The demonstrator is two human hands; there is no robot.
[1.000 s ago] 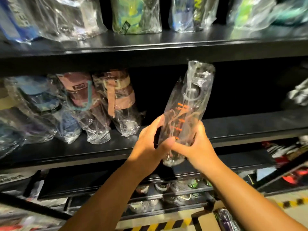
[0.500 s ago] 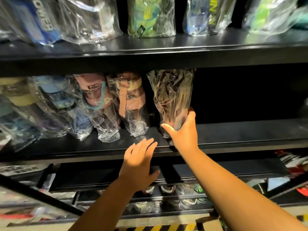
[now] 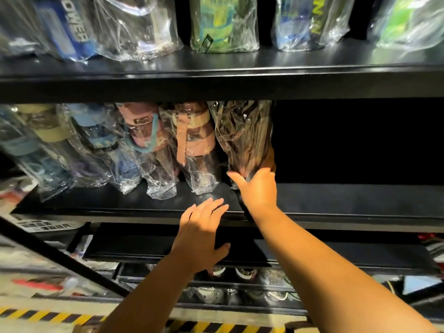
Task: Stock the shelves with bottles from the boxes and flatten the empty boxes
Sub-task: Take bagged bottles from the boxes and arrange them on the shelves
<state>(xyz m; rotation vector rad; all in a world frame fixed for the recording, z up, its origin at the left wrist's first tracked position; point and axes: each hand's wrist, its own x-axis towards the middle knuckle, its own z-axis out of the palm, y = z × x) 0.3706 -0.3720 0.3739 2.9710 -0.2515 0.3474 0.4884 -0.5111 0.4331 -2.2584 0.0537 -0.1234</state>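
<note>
The upper shelf (image 3: 240, 68) is black, smooth and faintly glossy, catching light; the middle shelf (image 3: 348, 198) looks matt black. The dark bottle (image 3: 242, 135) and the pink bottle (image 3: 200, 146) sit in clear, crinkled, shiny plastic wrap (image 3: 206, 182). The pink bottle's strap (image 3: 181, 140) looks matt.

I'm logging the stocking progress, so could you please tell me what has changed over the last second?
The wrapped bottle, held tilted before the shelf in both hands, went back into the row on the middle shelf, right of the pink-strap bottle. The left hand let go and hovers open; the right hand still grips its base. The other bottles stayed.
</note>
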